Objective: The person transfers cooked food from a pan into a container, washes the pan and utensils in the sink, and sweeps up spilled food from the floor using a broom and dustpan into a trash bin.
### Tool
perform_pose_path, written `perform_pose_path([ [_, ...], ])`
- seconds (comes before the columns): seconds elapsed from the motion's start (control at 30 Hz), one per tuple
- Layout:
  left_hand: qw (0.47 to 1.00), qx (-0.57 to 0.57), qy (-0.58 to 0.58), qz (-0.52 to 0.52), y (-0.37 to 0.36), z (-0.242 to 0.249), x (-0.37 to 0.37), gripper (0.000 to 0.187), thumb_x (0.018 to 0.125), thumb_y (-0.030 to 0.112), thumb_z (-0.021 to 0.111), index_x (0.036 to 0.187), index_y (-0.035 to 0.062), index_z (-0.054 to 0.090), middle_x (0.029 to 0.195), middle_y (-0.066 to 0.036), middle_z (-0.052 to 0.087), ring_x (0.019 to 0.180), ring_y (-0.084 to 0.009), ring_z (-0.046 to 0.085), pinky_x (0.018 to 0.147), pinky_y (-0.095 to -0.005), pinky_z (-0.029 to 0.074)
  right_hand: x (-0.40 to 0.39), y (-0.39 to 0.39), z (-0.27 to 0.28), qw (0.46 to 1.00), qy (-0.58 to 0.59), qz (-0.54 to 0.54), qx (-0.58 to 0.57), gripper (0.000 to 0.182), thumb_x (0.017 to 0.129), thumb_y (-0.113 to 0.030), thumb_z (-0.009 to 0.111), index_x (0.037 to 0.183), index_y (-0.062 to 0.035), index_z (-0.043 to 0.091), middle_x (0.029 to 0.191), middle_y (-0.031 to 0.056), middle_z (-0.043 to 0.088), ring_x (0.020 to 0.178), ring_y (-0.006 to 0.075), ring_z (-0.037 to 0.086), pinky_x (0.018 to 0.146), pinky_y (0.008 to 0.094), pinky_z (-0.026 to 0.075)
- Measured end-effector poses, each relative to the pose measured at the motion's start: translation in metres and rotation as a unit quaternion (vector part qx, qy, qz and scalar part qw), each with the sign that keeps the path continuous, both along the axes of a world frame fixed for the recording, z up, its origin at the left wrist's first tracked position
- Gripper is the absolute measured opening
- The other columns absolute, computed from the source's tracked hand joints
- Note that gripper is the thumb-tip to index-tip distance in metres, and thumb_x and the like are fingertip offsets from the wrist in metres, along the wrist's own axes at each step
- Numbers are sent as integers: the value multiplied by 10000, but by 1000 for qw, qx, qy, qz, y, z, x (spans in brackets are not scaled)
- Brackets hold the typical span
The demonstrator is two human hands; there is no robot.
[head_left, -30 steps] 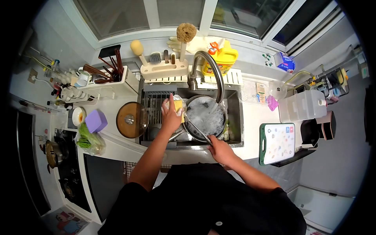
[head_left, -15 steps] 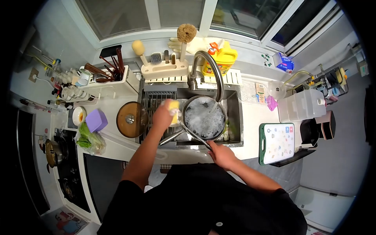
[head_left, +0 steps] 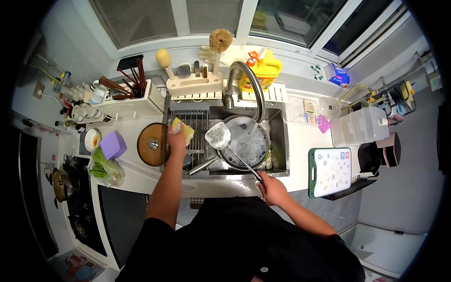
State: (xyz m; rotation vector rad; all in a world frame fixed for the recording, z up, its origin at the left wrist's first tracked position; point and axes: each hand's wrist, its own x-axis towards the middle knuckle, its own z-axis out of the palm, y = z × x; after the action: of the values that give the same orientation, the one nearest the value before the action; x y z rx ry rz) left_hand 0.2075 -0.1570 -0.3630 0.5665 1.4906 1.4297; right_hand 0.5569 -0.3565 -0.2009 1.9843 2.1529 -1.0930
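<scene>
The hands grip: left hand (head_left: 176,140) a sponge (head_left: 183,129), right hand (head_left: 271,186) a spatula (head_left: 219,135), its handle end hidden.

top: black short-sleeved shirt | forearms: bare | hands: bare, no gloves | small round button at chest

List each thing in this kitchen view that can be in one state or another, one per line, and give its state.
Faucet: running into the pan.
Pan: in the sink, soapy.
Spatula: sudsy, head raised over the pan rim.
Sponge: gripped, over the drying rack.
Left hand: closed on the sponge.
Right hand: closed on the spatula handle.
Pot lid: off, flat on the counter.
</scene>
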Motion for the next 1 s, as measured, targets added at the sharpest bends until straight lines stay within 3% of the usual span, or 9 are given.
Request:
perform_pose_path([
  [0.1,956,-9,-272,-110,-14,32,10,291,1026,260,545,1243,71,505,1058,-140,676,851,-230,683,712,-386,566,18,2,-25,985,171,9,25,365,1008,-265,537,1317,-80,482,805,161,642,621,337,633,561,432,500],
  [0.2,929,-5,-312,-199,-36,85,60,358,1044,366,491,1287,103,479,1016,-97,658,936,-208,656,810,-362,549,5,19,-14,806,457,-106,-361,345,1091,-330,362,1318,-118,513,636,-61,335,432,39,261,400,196,261],
  [0.27,915,-15,-348,-202,-38,85,71,347,1038,355,517,1275,103,503,1020,-76,655,912,-174,645,795,-326,535,7,26,-12,769,481,-126,-401,376,1092,-360,338,1319,-119,516,628,-57,335,426,41,270,396,200,267],
  [0.33,977,53,-86,-189,-31,60,74,308,1006,321,602,1198,81,577,971,-25,637,829,-101,595,718,-268,493,12,32,-13,722,500,-149,-455,463,1089,-440,280,1316,-118,523,620,-60,314,417,31,263,384,194,255],
  [0.6,965,-74,-139,-211,-29,56,70,327,961,318,676,1111,31,629,894,-34,648,757,-120,597,647,-288,486,44,32,-22,649,529,-152,-526,541,1062,-517,290,1336,-94,486,611,-54,287,401,21,245,349,187,234],
  [0.63,966,-3,84,-243,-33,62,81,345,950,325,687,1104,21,631,887,-64,661,762,-143,614,657,-304,494,47,32,-25,626,541,-161,-537,553,1056,-530,298,1337,-91,480,609,-55,290,399,19,242,345,188,229],
  [0.67,914,69,303,-262,-35,67,88,363,939,332,699,1096,12,632,880,-94,675,766,-166,631,667,-319,503,50,34,-26,627,539,-162,-538,553,1056,-530,298,1337,-91,480,609,-55,290,399,19,242,345,188,229],
  [0.83,937,-5,199,-287,-22,63,83,364,905,342,732,1019,2,668,850,-140,711,740,-202,652,698,-326,514,51,33,-28,650,509,-148,-545,546,1056,-529,300,1323,-95,495,602,-63,298,403,23,250,346,190,229],
  [1.0,928,-64,347,-118,-3,-30,46,255,836,171,741,1059,60,687,888,-186,716,805,-340,711,693,-419,545,64,32,-27,716,455,-143,-510,521,1063,-514,304,1311,-104,508,595,-66,306,404,29,258,358,197,241],
])
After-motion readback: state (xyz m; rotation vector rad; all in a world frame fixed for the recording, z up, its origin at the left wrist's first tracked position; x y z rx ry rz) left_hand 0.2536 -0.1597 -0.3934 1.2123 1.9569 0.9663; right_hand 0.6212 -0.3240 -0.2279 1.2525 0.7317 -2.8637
